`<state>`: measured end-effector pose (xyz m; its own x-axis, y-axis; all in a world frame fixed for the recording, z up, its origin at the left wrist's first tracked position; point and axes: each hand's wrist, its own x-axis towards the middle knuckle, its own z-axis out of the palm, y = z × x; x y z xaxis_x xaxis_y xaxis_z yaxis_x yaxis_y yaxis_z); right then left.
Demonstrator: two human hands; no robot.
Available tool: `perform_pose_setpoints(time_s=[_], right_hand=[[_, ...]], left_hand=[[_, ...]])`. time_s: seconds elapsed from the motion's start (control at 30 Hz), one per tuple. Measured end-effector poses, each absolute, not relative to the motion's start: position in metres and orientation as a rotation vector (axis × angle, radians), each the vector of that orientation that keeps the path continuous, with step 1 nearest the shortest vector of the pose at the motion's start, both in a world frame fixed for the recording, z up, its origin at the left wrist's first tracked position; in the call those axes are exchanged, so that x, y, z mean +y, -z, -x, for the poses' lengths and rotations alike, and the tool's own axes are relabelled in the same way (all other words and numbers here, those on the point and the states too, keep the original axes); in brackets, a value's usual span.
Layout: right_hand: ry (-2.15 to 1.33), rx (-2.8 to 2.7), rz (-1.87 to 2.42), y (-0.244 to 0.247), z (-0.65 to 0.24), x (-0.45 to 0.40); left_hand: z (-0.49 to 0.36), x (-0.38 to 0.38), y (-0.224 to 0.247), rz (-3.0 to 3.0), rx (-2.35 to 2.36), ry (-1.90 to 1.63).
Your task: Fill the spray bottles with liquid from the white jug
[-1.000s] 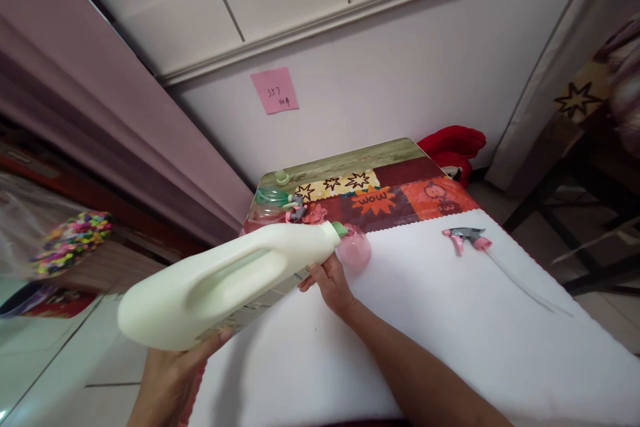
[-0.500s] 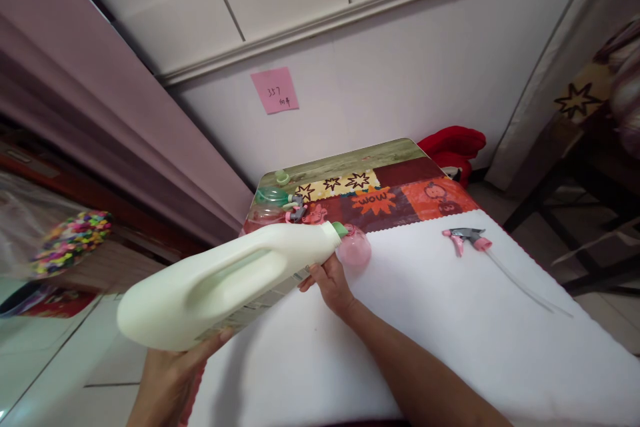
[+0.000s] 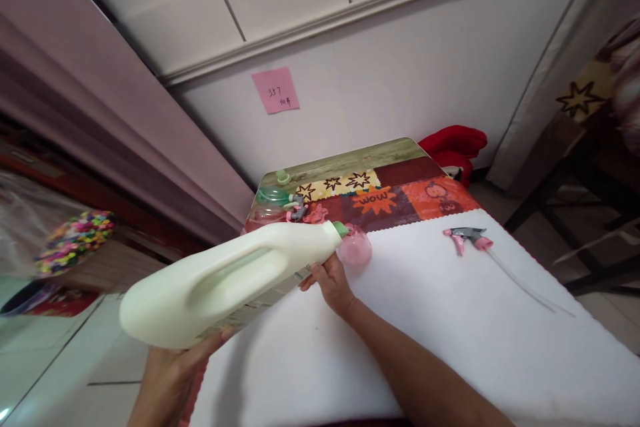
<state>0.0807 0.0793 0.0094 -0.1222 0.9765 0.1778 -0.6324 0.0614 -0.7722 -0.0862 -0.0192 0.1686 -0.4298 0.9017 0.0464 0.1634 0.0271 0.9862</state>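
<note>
A large pale green jug (image 3: pixel 230 280) lies tilted on its side in the air, its green spout over the mouth of a small pink clear bottle (image 3: pixel 355 247) on the white cloth. My left hand (image 3: pixel 187 360) holds the jug from below near its base. Under the jug's neck, my right hand (image 3: pixel 331 281) supports it with curled fingers. Whether liquid is flowing cannot be made out. To the right lies a grey and pink spray head (image 3: pixel 470 238) with a long clear tube.
At the table's back left are a green clear bottle (image 3: pixel 273 196) with a spray head and a small green cap (image 3: pixel 283 177). Behind the table stands a white wall with a pink note (image 3: pixel 276 91). Something red (image 3: pixel 456 147) is beyond the back right corner.
</note>
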Motion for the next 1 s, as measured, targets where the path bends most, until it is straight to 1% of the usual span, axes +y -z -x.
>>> perform_pose_setpoints(time_s=[0.8,1.0], right_hand=[[-1.480,-0.874,0.523,-0.0097,-0.0804,0.0794],[-1.486,-0.880,0.520,-0.0101,-0.0811,0.0793]], left_hand=[[0.0874,-0.0182,-0.1689,-1.114,1.659,-1.468],[0.0911,-0.0191,-0.1674,-1.146,1.712,-1.425]])
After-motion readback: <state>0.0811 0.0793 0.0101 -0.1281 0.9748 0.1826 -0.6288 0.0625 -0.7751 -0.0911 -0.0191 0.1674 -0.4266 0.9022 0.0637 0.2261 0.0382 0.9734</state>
